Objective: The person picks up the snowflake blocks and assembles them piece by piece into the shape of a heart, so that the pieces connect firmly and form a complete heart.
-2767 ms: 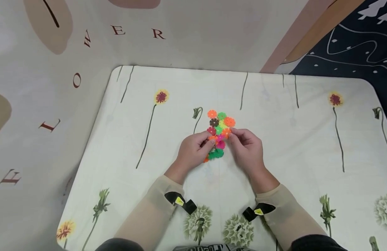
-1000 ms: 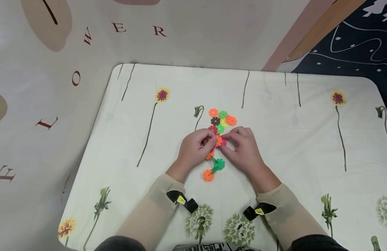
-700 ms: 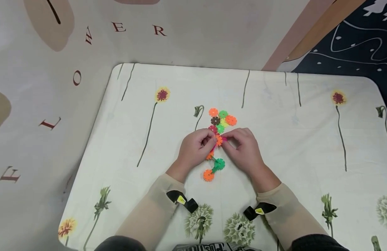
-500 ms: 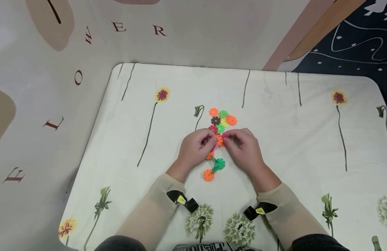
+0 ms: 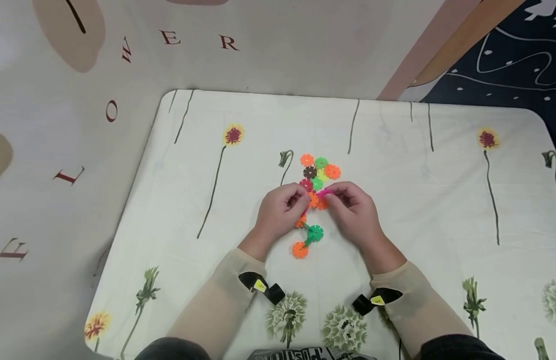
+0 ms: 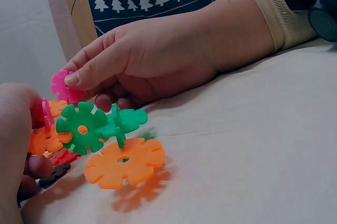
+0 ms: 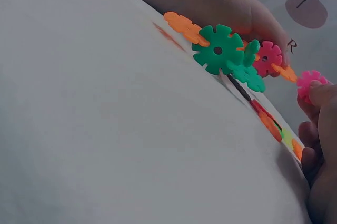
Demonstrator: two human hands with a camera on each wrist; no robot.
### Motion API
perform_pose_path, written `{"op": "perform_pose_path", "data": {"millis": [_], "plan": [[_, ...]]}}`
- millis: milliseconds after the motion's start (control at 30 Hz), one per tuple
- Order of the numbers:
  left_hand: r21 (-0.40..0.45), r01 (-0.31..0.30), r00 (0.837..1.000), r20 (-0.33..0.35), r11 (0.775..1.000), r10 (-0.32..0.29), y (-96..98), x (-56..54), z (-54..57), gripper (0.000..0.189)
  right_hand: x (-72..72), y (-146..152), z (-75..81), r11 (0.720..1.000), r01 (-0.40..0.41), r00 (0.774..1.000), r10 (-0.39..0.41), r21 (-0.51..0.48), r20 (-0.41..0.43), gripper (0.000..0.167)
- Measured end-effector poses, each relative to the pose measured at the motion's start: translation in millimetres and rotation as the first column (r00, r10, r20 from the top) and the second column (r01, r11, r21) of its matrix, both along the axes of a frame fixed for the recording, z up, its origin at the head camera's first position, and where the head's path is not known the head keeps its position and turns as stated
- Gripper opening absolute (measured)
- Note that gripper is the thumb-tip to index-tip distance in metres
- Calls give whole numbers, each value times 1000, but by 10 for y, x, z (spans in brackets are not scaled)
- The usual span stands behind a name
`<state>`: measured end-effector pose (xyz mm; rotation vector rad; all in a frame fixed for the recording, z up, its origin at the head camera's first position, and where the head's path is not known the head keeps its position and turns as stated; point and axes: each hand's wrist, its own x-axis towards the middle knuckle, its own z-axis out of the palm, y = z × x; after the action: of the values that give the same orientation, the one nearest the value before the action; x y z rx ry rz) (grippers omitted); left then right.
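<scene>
My left hand (image 5: 282, 210) pinches a chain of flower-shaped interlocking discs by an orange disc (image 5: 313, 200). Below the fingers hang linked green discs (image 5: 315, 233) with another orange disc (image 5: 300, 250) at the end; in the left wrist view a pink disc (image 6: 47, 114) also shows in the chain. Thumb and fingertips of my right hand (image 5: 356, 210) pinch a separate-coloured, bright pink disc (image 7: 310, 83), its edge at the rim of the orange disc (image 7: 285, 72). Whether their slots interlock cannot be told. Fingers hide part of the chain.
Loose discs lie on the flower-print tablecloth (image 5: 417, 200) beyond the hands: orange (image 5: 333, 172), dark brown (image 5: 310, 172), green, yellow and red ones. Another orange disc (image 5: 322, 204) shows between the hands. A wall with printed letters borders the table's far and left sides.
The chain's green and orange end has come out lower, towards the person, since the earliest frame. My right hand has shifted from an orange disc to the pink one, tilted it and drawn slightly right.
</scene>
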<state>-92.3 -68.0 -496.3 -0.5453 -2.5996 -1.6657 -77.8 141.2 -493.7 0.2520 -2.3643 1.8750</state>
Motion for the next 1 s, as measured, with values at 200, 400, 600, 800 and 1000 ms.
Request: {"op": "perform_pose_path", "data": {"millis": [200, 400, 600, 800, 1000], "plan": [[47, -18, 999, 35, 999, 17, 1, 5, 0, 14, -3, -7, -5, 1000, -18, 1000, 18, -2, -15, 11], [60, -21, 999, 45, 998, 19, -9, 9, 16, 17, -6, -11, -20, 999, -47, 998, 46, -19, -48, 13], [86, -4, 999, 44, 996, 0, -32, 4, 8, 17, -14, 0, -39, 997, -78, 993, 75, -27, -97, 15], [121, 31, 998, 58, 992, -39, -48, -7, -6, 18, -22, 24, -66, 995, -95, 985, 90, -26, -149, 18], [131, 49, 996, 73, 990, -59, -66, -10, -8, 16, -25, 18, -80, 992, -123, 977, 115, -34, -182, 22]]}}
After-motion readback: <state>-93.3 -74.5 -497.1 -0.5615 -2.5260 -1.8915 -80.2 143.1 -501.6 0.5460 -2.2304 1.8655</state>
